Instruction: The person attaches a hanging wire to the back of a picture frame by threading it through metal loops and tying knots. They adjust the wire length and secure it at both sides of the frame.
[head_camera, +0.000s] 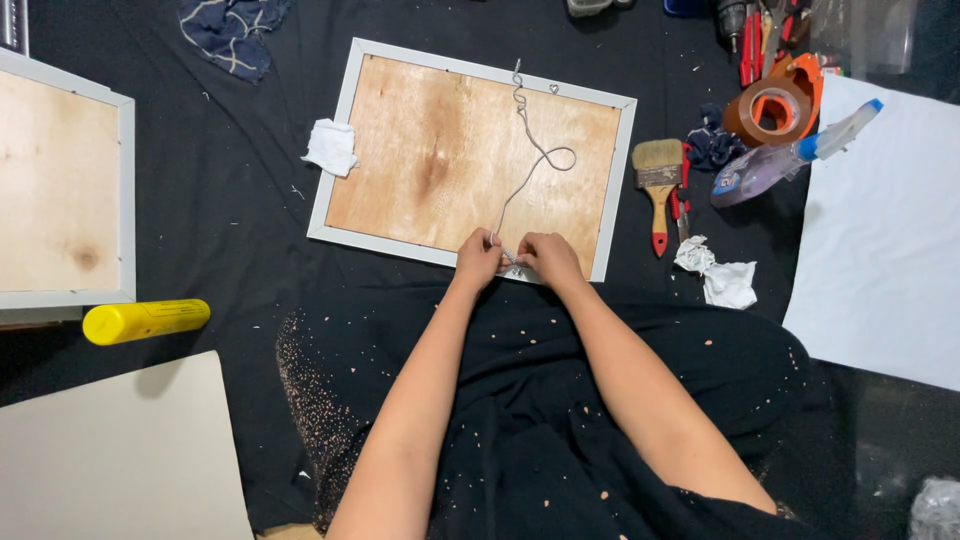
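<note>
— Where are the two hands at this moment?

— Both are at the near edge of the picture frame (470, 160), which lies face down on the black cloth (230, 230), in the middle of it. The left hand (478, 260) and the right hand (548, 258) are just beside each other, almost touching.

— What do the fingers do?

— They are clenched on the near end of a grey wire (525, 160). The fingers of both hands pinch it at the white border of the frame. I cannot tell exactly how the wire is fixed there, because the hands hide it.

— And the rest of the wire?

— It runs from the hands across the brown wooden back, makes one loop near the middle, and ends in curls at the far edge of the frame.

— What lies around?

— A crumpled white paper (331, 147) touches the left border of the frame. To the right of the frame there is a paint brush (658, 185) with a red handle, then another crumpled paper (720, 275), a spray bottle (790, 160) and a brown tape dispenser (775, 105). A white sheet (885, 250) covers the right edge of the cloth. At the left edge lies a second frame (60, 190), and near it a yellow tube (145, 320).
</note>
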